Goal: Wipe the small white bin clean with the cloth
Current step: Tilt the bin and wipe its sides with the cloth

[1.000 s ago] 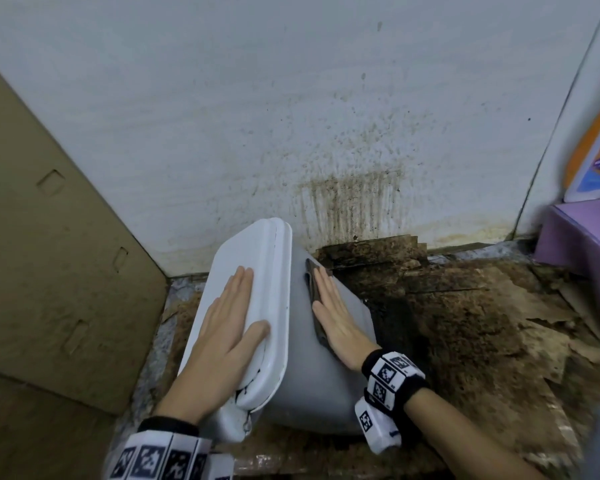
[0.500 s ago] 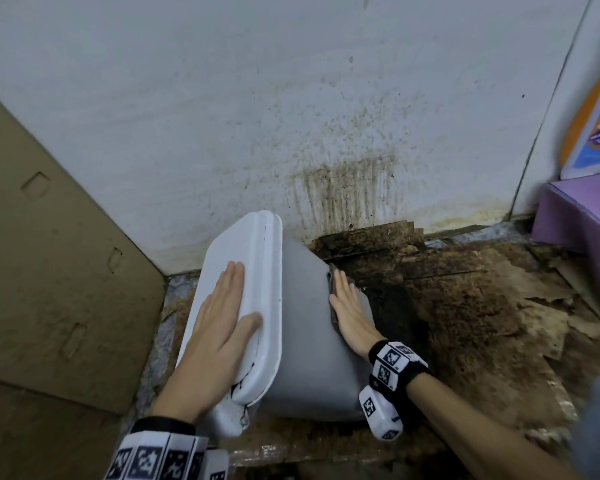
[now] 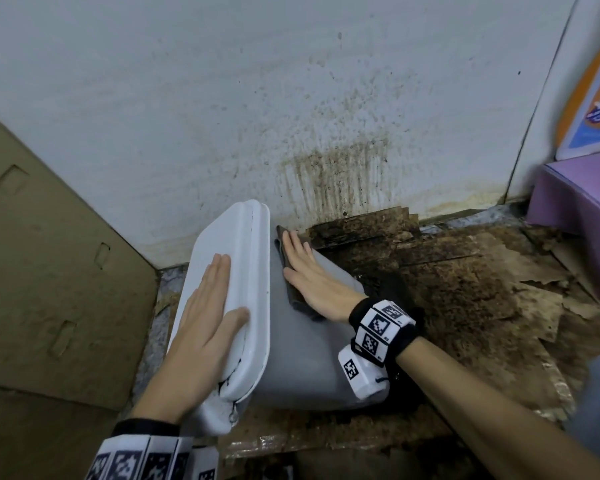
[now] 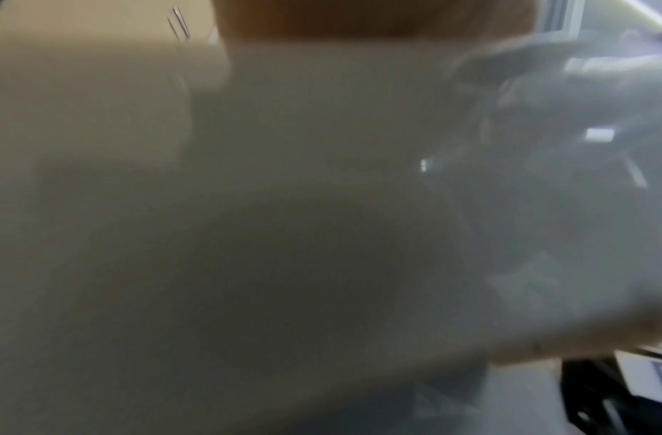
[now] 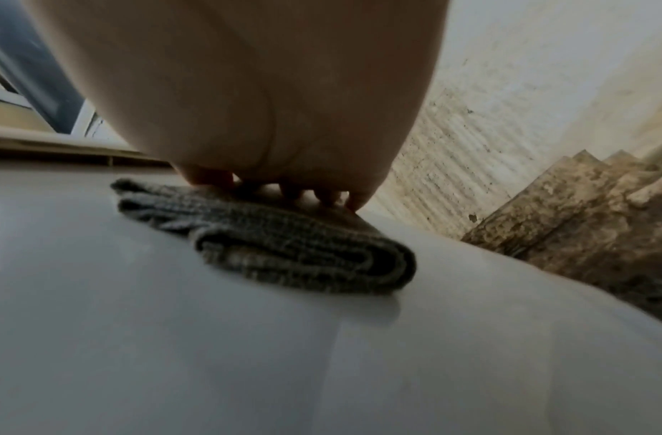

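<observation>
**Flat palms on a tipped bin**

While the right hand (image 3: 312,278) lies with its fingers (image 3: 293,249) straight and together, it presses a folded grey cloth (image 5: 284,244) flat against the upturned side of the small white bin (image 3: 302,358). In the right wrist view the cloth shows as a thick folded pad under the fingertips, and it rests on the smooth pale wall of the bin. The left hand (image 3: 205,313) is also flat, fingers extended side by side, thumb spread out, palm resting on the closed lid (image 3: 246,271). Neither hand curls round anything.

The bin lies tipped on its side on the floor, its lid facing left, its far end close to the wall (image 3: 222,98). The left wrist view is blurred and shows only pale surface.

Both wrists carry black bands with black-and-white square markers. To the right of the bin, stained and torn cardboard (image 3: 465,289) covers the floor, and dark streaks run down the wall just above it. A brown cardboard sheet (image 3: 49,271) leans at the left. A purple box (image 3: 586,202) stands at the far right.
</observation>
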### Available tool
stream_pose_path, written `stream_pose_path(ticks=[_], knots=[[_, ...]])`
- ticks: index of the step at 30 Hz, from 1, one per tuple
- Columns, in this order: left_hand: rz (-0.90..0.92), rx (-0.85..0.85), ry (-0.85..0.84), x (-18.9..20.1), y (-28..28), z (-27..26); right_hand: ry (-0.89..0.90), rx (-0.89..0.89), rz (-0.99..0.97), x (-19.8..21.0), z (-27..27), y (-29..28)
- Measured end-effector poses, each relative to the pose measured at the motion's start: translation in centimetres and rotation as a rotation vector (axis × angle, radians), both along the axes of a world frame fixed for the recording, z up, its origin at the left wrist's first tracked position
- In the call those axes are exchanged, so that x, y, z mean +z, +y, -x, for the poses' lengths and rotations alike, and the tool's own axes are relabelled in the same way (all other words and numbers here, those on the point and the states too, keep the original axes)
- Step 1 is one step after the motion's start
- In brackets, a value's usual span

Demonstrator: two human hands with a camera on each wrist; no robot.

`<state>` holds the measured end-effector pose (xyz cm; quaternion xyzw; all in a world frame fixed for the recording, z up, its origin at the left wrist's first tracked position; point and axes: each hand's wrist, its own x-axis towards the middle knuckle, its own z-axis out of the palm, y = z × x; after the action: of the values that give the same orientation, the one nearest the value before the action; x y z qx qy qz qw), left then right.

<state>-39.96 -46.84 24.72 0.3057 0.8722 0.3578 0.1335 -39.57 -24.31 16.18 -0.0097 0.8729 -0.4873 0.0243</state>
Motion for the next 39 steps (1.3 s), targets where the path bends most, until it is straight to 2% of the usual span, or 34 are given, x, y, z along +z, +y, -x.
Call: stream_pose_path(ticks=[4, 9, 13, 19, 21, 25, 33, 39], knots=[[-0.005, 0.006, 0.003, -0.2, -0.2, 0.0, -0.012, -0.06, -0.054, -2.4, 0.5, 1.4], [-0.032, 0.016, -0.005, 0.0, -0.1, 0.2, -0.118, -0.18, -0.056, -6.2, -2.0, 3.0], [-0.043, 0.037, -0.026, 0.0, -0.3, 0.2, -0.338, -0.286, 0.024, -9.2, -3.5, 4.2], [-0.032, 0.03, -0.044, 0.0, -0.2, 0.0, -0.379, -0.431, 0.21, -11.1, -3.5, 4.3], [-0.025, 0.024, -0.038, 0.1, -0.1, 0.0, -0.392, -0.46, 0.251, -10.4, -3.3, 3.9], [-0.026, 0.007, -0.011, 0.1, 0.2, -0.1, -0.369, -0.422, 0.192, -7.3, -3.8, 1.9], [0.016, -0.003, 0.015, 0.3, 0.9, -0.4, -0.041, -0.315, 0.232, 0.3, -4.7, -5.1], [0.026, -0.023, 0.042, 0.2, 1.1, -0.6, 0.075, -0.324, 0.218, 0.3, -6.6, -6.3]])
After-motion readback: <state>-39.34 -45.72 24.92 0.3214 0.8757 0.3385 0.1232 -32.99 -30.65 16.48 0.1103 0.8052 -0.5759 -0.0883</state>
